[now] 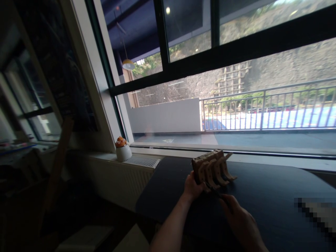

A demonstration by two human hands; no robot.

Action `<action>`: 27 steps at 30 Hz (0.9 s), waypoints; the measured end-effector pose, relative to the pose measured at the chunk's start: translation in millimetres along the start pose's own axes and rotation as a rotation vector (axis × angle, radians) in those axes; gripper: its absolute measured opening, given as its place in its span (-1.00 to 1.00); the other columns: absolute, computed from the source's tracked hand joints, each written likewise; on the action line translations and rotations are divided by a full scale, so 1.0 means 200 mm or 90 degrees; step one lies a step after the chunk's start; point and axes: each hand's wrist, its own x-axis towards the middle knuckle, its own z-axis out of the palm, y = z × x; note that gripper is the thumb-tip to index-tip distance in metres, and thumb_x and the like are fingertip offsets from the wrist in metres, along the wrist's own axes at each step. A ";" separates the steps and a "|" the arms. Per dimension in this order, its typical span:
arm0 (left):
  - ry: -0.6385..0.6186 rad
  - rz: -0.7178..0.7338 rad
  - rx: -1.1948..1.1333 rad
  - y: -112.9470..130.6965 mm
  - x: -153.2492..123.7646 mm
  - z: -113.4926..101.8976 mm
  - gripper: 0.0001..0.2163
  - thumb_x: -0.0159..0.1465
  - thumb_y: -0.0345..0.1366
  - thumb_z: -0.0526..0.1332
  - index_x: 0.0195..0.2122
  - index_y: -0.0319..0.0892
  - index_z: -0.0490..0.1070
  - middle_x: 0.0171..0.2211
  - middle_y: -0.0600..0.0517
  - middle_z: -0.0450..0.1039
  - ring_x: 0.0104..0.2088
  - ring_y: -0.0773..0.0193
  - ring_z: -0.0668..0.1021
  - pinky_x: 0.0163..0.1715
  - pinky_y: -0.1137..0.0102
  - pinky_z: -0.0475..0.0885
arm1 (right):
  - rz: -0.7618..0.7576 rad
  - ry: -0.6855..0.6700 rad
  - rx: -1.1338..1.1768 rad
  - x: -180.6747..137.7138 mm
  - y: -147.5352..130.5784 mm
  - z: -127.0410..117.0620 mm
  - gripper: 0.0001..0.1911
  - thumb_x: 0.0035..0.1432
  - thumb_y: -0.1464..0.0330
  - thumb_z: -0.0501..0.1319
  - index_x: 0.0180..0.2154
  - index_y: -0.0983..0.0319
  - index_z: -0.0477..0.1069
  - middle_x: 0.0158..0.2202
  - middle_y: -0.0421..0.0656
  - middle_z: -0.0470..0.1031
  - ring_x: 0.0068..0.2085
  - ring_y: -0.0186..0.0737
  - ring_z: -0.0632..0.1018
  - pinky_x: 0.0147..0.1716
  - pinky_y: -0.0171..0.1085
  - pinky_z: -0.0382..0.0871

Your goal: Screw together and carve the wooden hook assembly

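My left hand [193, 187] is closed around the near left end of a brown model [214, 166], which looks like wood or cardboard. Several curved, rib-like strips stick out from the model's side and bend toward the right. It is tilted above the dark table [257, 189]. My right hand [240, 217] is closed on a thin dark tool [215, 193] whose tip points up and left at the model's lower edge. Shadow hides the tool's exact kind, and I cannot tell whether its tip touches the model.
Beyond the table are a window sill [275, 161] and a large window. A white pot with an orange top [123, 150] stands by the radiator [131, 178] at the left. A pixelated patch covers something at the right. Pale flat items lie low at the left.
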 end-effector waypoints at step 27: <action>-0.010 0.002 0.004 0.00 0.00 -0.01 -0.59 0.03 -0.26 0.28 -0.07 -0.17 0.33 -0.18 -0.05 0.47 -0.16 0.10 0.50 -0.13 0.25 0.42 | 0.046 0.024 0.045 0.01 0.03 0.01 -0.69 0.19 0.09 0.01 -0.22 0.12 0.39 -0.44 -0.18 0.59 -0.43 -0.10 0.61 -0.50 -0.26 0.39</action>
